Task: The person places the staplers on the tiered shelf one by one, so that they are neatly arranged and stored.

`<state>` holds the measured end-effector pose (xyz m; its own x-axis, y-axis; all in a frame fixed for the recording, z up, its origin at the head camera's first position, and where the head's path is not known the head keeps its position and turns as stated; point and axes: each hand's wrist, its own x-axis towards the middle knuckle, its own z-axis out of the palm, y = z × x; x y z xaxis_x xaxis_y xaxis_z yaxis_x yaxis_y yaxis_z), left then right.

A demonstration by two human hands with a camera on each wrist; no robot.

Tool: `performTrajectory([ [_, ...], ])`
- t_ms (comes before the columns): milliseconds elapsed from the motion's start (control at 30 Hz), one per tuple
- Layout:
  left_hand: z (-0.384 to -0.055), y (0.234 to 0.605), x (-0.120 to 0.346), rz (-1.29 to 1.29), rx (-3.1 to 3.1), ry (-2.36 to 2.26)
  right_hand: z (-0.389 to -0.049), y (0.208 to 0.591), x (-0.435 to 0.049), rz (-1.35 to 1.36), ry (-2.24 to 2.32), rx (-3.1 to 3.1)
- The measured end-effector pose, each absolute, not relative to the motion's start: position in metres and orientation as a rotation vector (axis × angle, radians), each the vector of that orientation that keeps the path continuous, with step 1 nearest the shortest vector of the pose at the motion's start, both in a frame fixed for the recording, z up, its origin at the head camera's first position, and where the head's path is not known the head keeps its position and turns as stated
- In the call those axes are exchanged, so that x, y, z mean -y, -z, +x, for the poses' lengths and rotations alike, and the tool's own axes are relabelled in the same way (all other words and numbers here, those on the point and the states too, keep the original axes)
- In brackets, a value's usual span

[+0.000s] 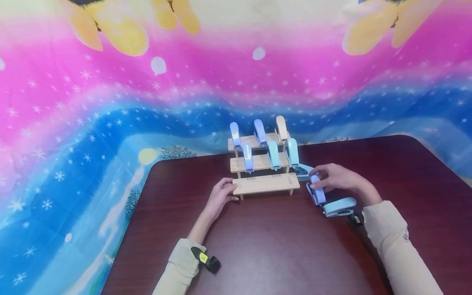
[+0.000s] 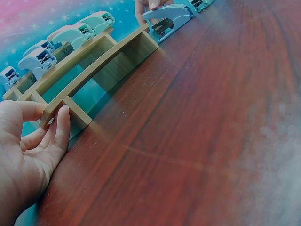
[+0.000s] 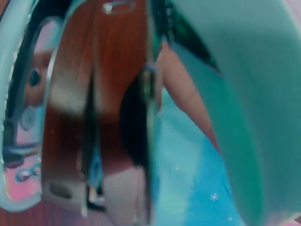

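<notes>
My left hand pinches the left end of the lowest shelf of a three-step wooden rack; the left wrist view shows thumb and fingers on the plank's end. Just right of the rack, my right hand holds a purple stapler upright, close over the table. Behind it a light blue-green stapler lies by the rack, partly hidden. Another mint stapler lies below my right wrist. A mint stapler fills much of the right wrist view, with a finger behind it.
On the top step stand two purple staplers and a cream one. The middle step bears a purple stapler and two mint ones. A dark red wooden table lies under everything, with a printed cloth behind.
</notes>
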<state>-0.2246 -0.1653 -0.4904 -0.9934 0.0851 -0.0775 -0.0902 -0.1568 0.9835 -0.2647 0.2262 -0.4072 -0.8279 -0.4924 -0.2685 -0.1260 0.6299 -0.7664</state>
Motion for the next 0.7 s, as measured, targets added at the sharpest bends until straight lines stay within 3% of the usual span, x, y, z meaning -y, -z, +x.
performTrajectory([
  [700,-0.226,0.493,0.165,0.008,-1.956,-2.316,-0.252,0.383,-0.215,-0.566,1.0,-2.611],
])
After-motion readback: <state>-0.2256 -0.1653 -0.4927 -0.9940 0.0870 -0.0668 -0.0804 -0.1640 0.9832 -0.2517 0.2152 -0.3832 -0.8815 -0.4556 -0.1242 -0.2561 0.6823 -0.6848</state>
